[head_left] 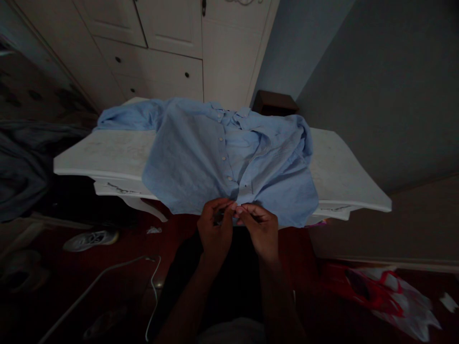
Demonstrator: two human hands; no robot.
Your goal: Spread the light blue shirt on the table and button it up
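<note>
A light blue button-up shirt [190, 153] lies front side up on a white table [118, 148], its collar at the far edge and its hem hanging over the near edge. Several pale buttons run down the left front edge, and the upper front is spread apart. At the hem, my left hand [217, 229] pinches the lower front edge between thumb and fingers. Right beside it, my right hand [261, 229] is closed on the other front edge, with the fingertips of both hands meeting. Whatever button lies between the fingertips is hidden.
A white wardrobe [172, 62] stands behind the table, with a brown box [276, 102] to its right. On the dark red floor are a shoe [91, 240], a white cable [96, 279] and a red and white plastic bag [394, 296]. Dark cloth [25, 167] hangs at the left.
</note>
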